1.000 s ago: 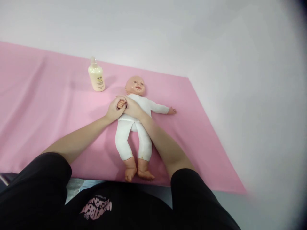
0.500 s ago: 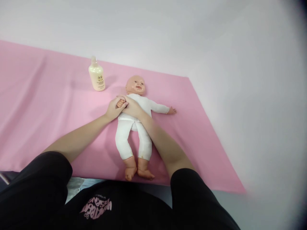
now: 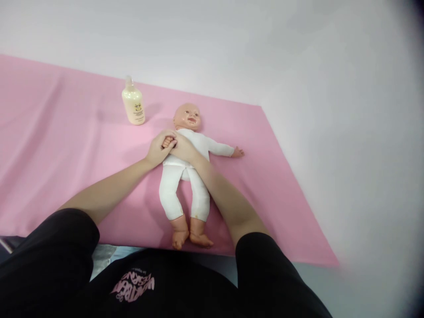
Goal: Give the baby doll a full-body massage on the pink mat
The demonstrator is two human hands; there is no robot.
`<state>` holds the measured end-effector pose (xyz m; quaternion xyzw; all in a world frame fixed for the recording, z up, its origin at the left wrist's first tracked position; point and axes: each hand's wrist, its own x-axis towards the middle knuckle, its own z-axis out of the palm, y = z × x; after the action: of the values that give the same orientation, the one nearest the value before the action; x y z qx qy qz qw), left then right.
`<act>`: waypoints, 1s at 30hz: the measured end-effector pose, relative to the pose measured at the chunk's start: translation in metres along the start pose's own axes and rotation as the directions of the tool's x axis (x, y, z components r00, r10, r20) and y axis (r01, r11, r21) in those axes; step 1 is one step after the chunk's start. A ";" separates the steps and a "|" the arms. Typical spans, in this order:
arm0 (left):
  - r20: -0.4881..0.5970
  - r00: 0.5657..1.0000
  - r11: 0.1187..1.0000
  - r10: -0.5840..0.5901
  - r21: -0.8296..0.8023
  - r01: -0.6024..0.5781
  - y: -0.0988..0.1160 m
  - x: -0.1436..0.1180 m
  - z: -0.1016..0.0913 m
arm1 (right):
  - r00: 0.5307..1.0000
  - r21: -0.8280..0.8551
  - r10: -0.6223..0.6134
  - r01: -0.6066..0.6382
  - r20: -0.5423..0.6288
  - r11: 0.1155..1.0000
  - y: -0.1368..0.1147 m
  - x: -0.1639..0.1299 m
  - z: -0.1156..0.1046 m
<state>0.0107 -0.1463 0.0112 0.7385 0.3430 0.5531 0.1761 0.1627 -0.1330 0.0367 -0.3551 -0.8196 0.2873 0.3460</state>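
Note:
A baby doll in a white suit lies on its back on a pink cloth, head away from me. My left hand is closed around the doll's small hand at its left side as I see it. Lying across the doll's chest, my right hand has its fingers on the same arm, touching my left hand. The doll's other arm stretches out to the right, and its bare feet point toward me.
A cream lotion bottle stands upright on the cloth, left of the doll's head. The pink cloth ends at the right and near edges, with a white surface beyond. My black sleeves fill the lower part of the view.
Hardly anything differs. Both hands stay on the doll's arm, with only a slight shift of the fingers. The doll and bottle have not moved.

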 end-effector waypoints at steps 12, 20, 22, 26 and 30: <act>-0.068 0.990 0.991 -0.124 -0.060 0.120 -0.009 0.002 0.003 | 1.000 0.032 -0.014 0.014 -0.012 0.999 -0.012 -0.003 -0.005; -0.092 0.994 0.998 -0.055 0.025 0.057 -0.007 0.001 0.002 | 1.000 0.011 -0.021 0.022 -0.018 1.000 -0.005 -0.001 -0.002; -0.085 0.996 0.998 -0.030 0.045 0.033 -0.007 0.001 0.002 | 1.000 0.013 -0.017 0.017 -0.026 1.000 -0.003 0.000 -0.001; -0.083 0.996 0.998 -0.032 0.054 0.037 -0.005 0.002 0.001 | 0.999 0.025 -0.023 0.023 -0.030 0.999 -0.003 -0.001 -0.001; -0.049 0.995 0.996 -0.086 -0.008 0.086 -0.001 0.003 -0.002 | 1.000 0.016 -0.015 0.016 -0.013 1.000 -0.006 -0.002 -0.003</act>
<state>0.0093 -0.1435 0.0130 0.7087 0.3771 0.5640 0.1935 0.1636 -0.1376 0.0415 -0.3478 -0.8177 0.2890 0.3563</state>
